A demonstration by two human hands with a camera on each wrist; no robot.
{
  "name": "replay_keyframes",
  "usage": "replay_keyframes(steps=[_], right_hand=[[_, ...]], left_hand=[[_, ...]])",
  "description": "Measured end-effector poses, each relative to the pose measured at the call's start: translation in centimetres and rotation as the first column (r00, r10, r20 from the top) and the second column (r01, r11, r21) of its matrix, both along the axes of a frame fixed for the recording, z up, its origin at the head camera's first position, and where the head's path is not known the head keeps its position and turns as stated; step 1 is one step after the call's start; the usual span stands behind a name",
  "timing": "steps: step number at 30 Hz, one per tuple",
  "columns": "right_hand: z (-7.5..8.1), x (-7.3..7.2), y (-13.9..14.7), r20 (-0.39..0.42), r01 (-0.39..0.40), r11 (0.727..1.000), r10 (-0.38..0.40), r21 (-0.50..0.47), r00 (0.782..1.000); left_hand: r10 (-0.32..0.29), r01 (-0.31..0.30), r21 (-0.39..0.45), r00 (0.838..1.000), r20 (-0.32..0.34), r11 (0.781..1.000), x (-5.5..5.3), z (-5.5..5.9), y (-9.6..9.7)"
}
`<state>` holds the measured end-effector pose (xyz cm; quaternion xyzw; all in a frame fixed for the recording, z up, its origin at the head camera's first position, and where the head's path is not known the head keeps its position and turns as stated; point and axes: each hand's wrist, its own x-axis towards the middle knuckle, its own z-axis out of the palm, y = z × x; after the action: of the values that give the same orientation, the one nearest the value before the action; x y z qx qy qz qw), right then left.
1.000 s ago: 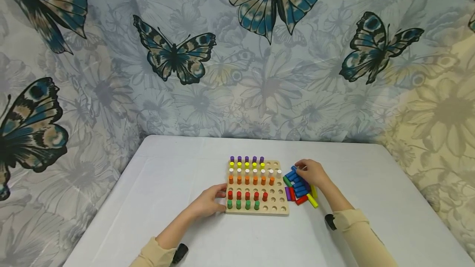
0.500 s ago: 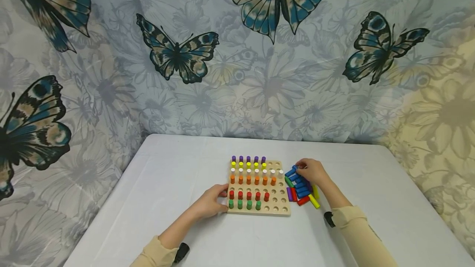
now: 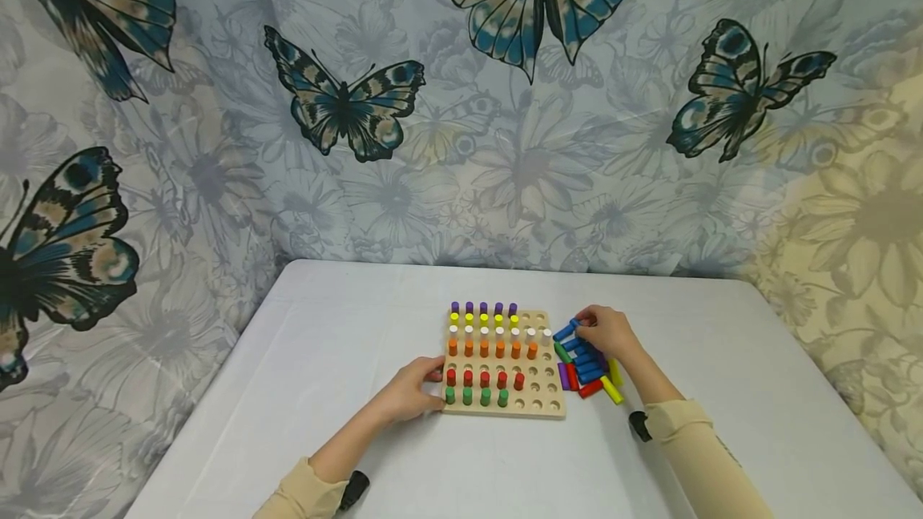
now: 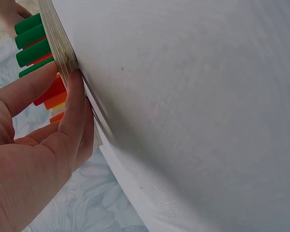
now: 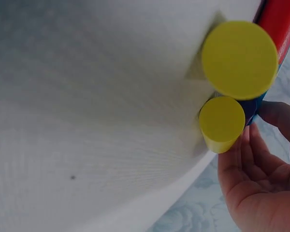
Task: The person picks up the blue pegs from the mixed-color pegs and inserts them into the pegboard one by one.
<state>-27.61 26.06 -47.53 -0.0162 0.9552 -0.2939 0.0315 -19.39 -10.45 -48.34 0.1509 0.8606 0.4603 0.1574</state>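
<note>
1. The board (image 3: 539, 385) lies flat on the white bench (image 3: 346, 319), toward 5 o'clock from the middle of the head view.
2. In it stand rows of upright pegs. From 12 o'clock side to 6 o'clock side they are: purple pegs (image 3: 484, 307), yellow pegs (image 3: 484, 319), white pegs (image 3: 500, 332), orange pegs (image 3: 484, 349), red pegs (image 3: 485, 380) and green pegs (image 3: 485, 397).
3. The left hand (image 3: 407, 392) is at 8 o'clock of the board, with its fingertips clamped on the edge, near the green pegs.
4. The right hand (image 3: 607, 332) is between 2 and 3 o'clock of the board. Its fingertips are together on a blue peg (image 3: 574, 323); they cover a part, so I cannot tell its tilt.
5. Just beside the board, at 3 o'clock, lies the loose pile (image 3: 586, 368): blue in the middle, green at 9 o'clock, purple at 8, red at 6 and 7, yellow at 4 and 5.
6. At 12 o'clock, behind the bench, hangs a flowered cloth (image 3: 519, 183) with butterflies (image 3: 344, 106).
</note>
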Motion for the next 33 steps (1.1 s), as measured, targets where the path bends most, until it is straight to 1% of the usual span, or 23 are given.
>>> replay_keyframes(steps=[3, 8, 12, 15, 17, 20, 24, 29, 33], right_hand=[[0.1, 0.0, 0.3, -0.004, -0.004, 1.000, 0.004, -0.006, 1.000], [0.8, 0.4, 0.5, 0.002, -0.011, 1.000, 0.011, -0.011, 1.000], [1.0, 0.9, 0.6, 0.001, 0.017, 0.999, -0.017, -0.035, 1.000], [0.9, 1.2, 0.8, -0.021, 0.046, 0.997, -0.048, -0.062, 0.999], [1.0, 1.4, 0.9, -0.036, 0.052, 0.996, -0.055, -0.074, 0.998], [1.0, 1.6, 1.2, -0.054, 0.047, 0.995, -0.052, -0.091, 0.997], [1.2, 2.1, 1.3, -0.053, 0.032, 0.992, -0.039, -0.122, 0.998], [1.6, 3.1, 0.8, -0.049, 0.053, 0.985, -0.062, -0.161, 0.997], [2.0, 3.7, 0.0, -0.053, 0.049, 0.982, -0.060, -0.181, 0.997]], left_hand=[[0.003, -0.003, 0.002, 1.000, 0.000, 1.000, 0.0, 0.0, 0.0], [0.000, 0.000, 0.010, 1.000, -0.007, 1.000, -0.1, 0.0, 0.1], [0.004, -0.004, 0.018, 1.000, 0.005, 1.000, 0.0, 0.1, 0.1], [0.007, -0.007, 0.021, 1.000, 0.009, 1.000, 0.0, 0.1, 0.1], [0.008, -0.009, 0.019, 1.000, 0.008, 1.000, -0.1, 0.1, 0.1], [0.015, -0.015, 0.012, 1.000, 0.008, 1.000, -0.1, 0.1, 0.1], [0.020, -0.020, 0.010, 1.000, 0.013, 1.000, -0.2, 0.0, 0.1], [0.022, -0.022, 0.020, 1.000, 0.021, 1.000, -0.1, -0.1, 0.1], [0.022, -0.023, 0.021, 1.000, 0.020, 1.000, -0.1, -0.1, 0.1]])
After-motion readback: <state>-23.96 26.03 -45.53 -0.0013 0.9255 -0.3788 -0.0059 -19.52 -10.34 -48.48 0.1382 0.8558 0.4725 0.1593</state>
